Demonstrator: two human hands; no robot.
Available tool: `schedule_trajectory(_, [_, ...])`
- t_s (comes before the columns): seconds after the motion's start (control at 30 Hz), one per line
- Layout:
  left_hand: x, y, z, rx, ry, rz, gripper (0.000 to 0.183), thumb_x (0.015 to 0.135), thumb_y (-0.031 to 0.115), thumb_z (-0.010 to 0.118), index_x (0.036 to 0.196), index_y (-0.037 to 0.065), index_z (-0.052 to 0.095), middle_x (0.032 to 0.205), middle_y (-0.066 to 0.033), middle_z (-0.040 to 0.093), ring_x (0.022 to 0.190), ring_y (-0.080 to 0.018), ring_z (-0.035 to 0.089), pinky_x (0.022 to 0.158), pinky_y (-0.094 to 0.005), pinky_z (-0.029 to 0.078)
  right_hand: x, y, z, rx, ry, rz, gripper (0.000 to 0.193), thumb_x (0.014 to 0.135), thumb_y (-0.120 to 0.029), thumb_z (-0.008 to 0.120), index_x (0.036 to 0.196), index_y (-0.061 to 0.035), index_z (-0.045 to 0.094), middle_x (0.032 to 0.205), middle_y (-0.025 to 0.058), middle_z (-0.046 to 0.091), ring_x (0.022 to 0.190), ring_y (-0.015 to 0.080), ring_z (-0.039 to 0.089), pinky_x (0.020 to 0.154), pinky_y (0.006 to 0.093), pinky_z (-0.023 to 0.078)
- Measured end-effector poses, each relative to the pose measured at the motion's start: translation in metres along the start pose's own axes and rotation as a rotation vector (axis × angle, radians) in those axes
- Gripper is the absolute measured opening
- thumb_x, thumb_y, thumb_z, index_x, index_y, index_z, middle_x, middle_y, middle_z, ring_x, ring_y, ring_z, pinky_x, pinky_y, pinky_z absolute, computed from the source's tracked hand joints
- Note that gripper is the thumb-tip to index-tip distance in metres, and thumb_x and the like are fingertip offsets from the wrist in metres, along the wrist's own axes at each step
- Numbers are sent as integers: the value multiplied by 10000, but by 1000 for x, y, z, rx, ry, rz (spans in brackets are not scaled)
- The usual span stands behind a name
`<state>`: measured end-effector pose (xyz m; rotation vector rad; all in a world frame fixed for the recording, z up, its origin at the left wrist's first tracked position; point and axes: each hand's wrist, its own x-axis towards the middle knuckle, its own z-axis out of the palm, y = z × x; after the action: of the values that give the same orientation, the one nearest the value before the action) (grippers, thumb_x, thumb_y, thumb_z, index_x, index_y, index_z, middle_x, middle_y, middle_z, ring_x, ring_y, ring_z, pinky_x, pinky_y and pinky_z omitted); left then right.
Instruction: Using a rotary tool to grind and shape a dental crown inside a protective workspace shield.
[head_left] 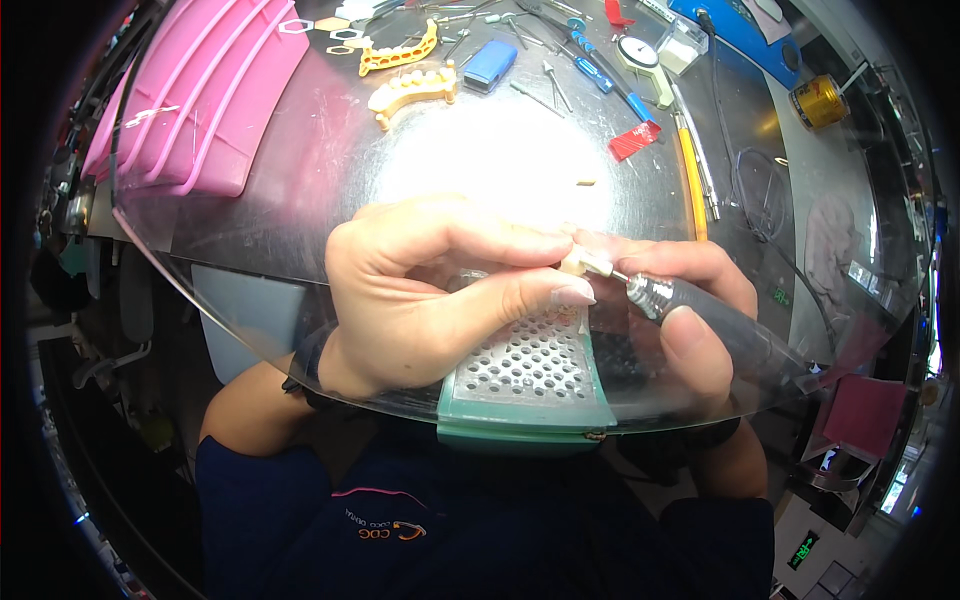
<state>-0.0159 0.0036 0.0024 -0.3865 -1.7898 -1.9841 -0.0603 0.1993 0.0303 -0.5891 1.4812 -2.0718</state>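
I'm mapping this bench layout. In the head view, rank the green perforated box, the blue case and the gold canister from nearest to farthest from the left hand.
1. Green perforated box, directly under the left hand.
2. Blue case, ahead, near the bench's far edge.
3. Gold canister, far right corner.

A single head-worn fisheye view looks steeply down, through a curved clear shield point(230, 270), close onto both hands above the bench's point(520, 150) near edge, its far edge bending toward the rim
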Motion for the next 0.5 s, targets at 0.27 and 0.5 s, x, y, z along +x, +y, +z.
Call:
schedule_trajectory(0.27, [0, 0, -1, -12, -6, -26, 190, 718, -75, 764, 891, -62, 687, 890, -181, 704, 819, -198, 698, 742, -280, 554, 1, 3, 1, 0, 4, -41, 314, 850, -73, 528, 1120, 86, 553, 1110, 205, 632, 1062, 206, 595, 930, 336, 463])
schedule_trajectory(0.5, [-1, 0, -1, -10, -5, -17, 186, 716, -84, 760, 884, -60, 683, 895, -182, 702, 840, -207, 697, 760, -295, 555, 1, 2, 2, 13, 21, -16, 308, 844, -73, 531, 1105, 87, 562, 1127, 219, 623, 1070, 223, 596, 941, 340, 461])
